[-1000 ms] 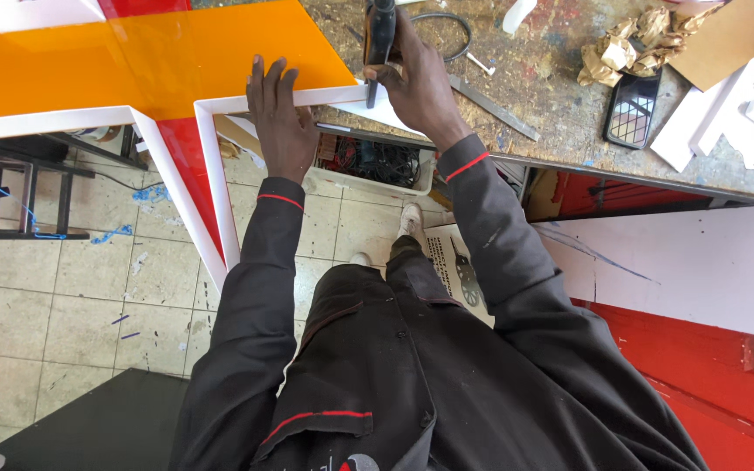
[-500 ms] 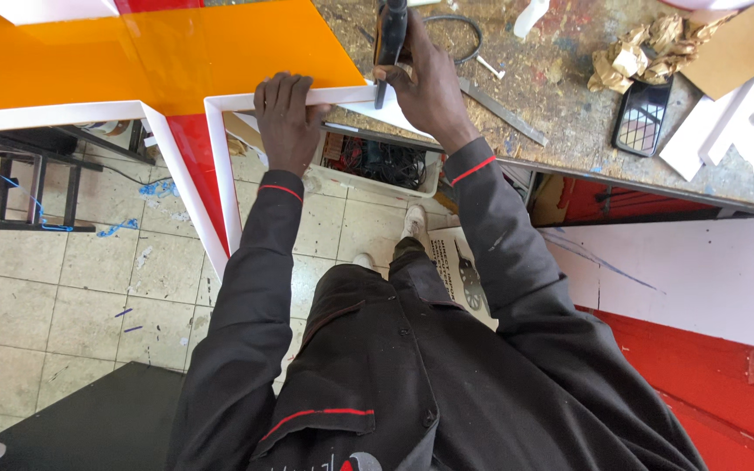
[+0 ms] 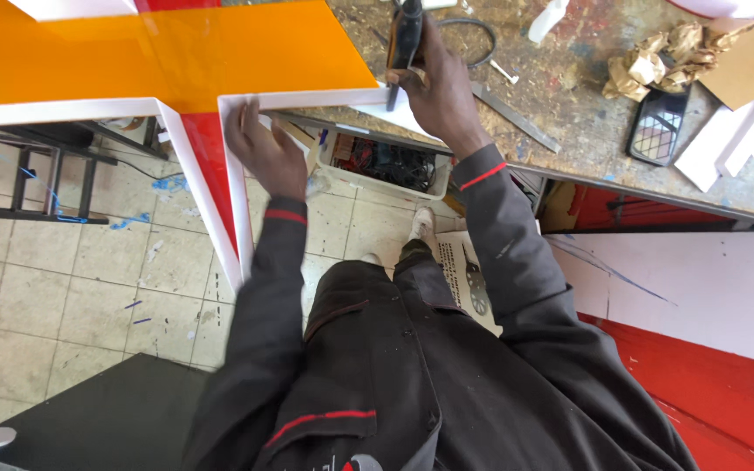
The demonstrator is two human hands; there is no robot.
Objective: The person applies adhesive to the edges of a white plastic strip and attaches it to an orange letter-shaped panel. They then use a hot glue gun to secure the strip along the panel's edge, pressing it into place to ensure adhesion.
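Fingers (image 3: 412,83) of the right hand (image 3: 434,92) wrap around a dark handheld power tool (image 3: 405,35), held upright with its tip at the white rim of the orange sign panel (image 3: 176,52). That panel lies on the far left of the table (image 3: 569,96), overhanging the tiled floor (image 3: 63,279). Left hand (image 3: 263,153) rests with fingers loosely spread against the white rim at the panel's near corner, gripping nothing. Crumpled paper (image 3: 656,57) lies far right.
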